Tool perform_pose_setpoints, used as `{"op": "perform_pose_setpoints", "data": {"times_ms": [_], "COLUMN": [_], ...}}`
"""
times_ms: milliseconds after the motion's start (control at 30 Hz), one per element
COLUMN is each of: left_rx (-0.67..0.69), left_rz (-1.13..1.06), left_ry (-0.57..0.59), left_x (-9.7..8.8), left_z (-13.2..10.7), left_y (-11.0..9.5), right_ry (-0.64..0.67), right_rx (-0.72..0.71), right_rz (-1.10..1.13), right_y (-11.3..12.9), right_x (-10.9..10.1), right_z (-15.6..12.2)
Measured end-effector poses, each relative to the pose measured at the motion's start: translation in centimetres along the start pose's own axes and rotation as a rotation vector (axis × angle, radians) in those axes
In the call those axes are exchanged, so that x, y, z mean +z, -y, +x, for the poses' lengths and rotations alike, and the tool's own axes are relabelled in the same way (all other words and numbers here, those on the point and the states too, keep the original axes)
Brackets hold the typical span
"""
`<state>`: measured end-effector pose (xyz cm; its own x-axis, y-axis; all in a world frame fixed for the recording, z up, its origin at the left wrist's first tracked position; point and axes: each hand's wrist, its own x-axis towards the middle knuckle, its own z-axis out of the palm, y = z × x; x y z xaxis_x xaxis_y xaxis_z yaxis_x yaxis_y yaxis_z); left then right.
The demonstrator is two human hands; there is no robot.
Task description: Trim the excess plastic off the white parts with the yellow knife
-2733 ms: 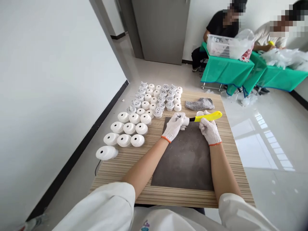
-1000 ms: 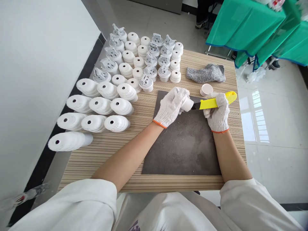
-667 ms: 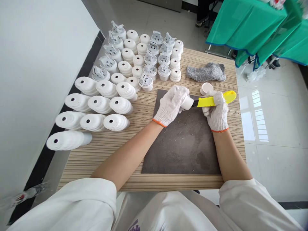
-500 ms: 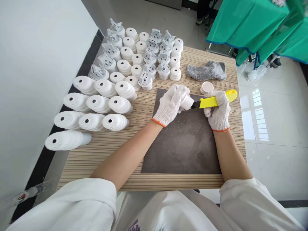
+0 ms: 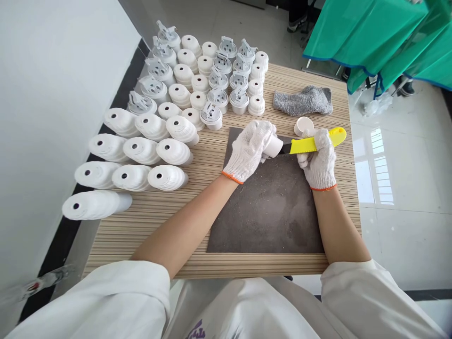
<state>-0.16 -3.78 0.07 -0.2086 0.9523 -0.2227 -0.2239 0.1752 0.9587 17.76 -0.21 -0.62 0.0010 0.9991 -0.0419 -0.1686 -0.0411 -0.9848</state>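
Note:
My left hand (image 5: 251,146), in a white knit glove, is closed around a small white plastic cup (image 5: 273,147) tilted on its side, its far part hidden by the fingers. In my gloved right hand (image 5: 318,159) is a yellow-handled utility knife (image 5: 302,146), gripped with its dark blade end pointing left. The blade end meets the rim of the white cup; whether it reaches inside I cannot tell. Both hands are above a dark brown mat (image 5: 264,212) with small crumbs on it. Another small white cup (image 5: 303,125) sits just behind the right hand.
Rows of white ribbed housings (image 5: 141,151) with holes on top fill the table's left side. Among them, at the back, stand white cups with upright grey fittings (image 5: 218,77). A grey fuzzy cloth (image 5: 302,100) lies at the back right. A green-covered table (image 5: 363,37) stands beyond.
The knife and right hand have shifted slightly left, the blade end staying at the cup's rim. The left hand still holds the cup. The whole view has tilted a little.

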Motion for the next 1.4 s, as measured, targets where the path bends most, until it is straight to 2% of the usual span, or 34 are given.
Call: {"op": "perform_pose_setpoints", "data": {"times_ms": [167,300,500,667,767,867,967,1100,1200,1267,1400], "left_rx": [-0.045,-0.058,-0.006,-0.059,-0.036,0.036,0.053,0.025,-0.033,-0.043,-0.050], "left_rz": [-0.011,-0.018,-0.007,-0.017,-0.001,-0.008,-0.027,0.004,0.001,-0.014,-0.001], "left_ry": [-0.019,-0.042,-0.029,-0.058,-0.037,-0.013,-0.019,-0.024,-0.032,-0.041,-0.044], "left_x": [0.2,0.3,0.2,0.2,0.2,0.2,0.2,0.1,0.1,0.1,0.1], "left_z": [-0.1,0.0,0.3,0.8,0.9,0.8,0.5,0.4,0.4,0.4,-0.1], "left_y": [-0.3,-0.5,0.0,0.5,0.6,0.5,0.4,0.1,-0.3,-0.7,-1.4], "right_ry": [0.034,0.030,0.045,0.072,0.101,0.073,0.027,0.023,-0.028,-0.060,-0.030], "right_rx": [-0.052,-0.039,-0.031,-0.049,-0.052,-0.016,-0.004,-0.020,-0.046,-0.050,-0.006], "right_rz": [0.002,-0.019,-0.033,0.022,0.020,0.009,-0.013,0.007,0.038,-0.003,-0.107], "right_y": [-0.2,-0.2,0.0,0.0,0.0,0.0,0.1,0.5,0.9,1.2,1.4], "right_x": [0.0,-0.1,0.0,-0.1,-0.2,-0.2,0.0,0.5,0.7,0.5,0.0], "right_z": [-0.1,-0.2,-0.3,-0.3,-0.4,-0.4,-0.4,-0.7,-1.0,-1.1,-1.0]}}
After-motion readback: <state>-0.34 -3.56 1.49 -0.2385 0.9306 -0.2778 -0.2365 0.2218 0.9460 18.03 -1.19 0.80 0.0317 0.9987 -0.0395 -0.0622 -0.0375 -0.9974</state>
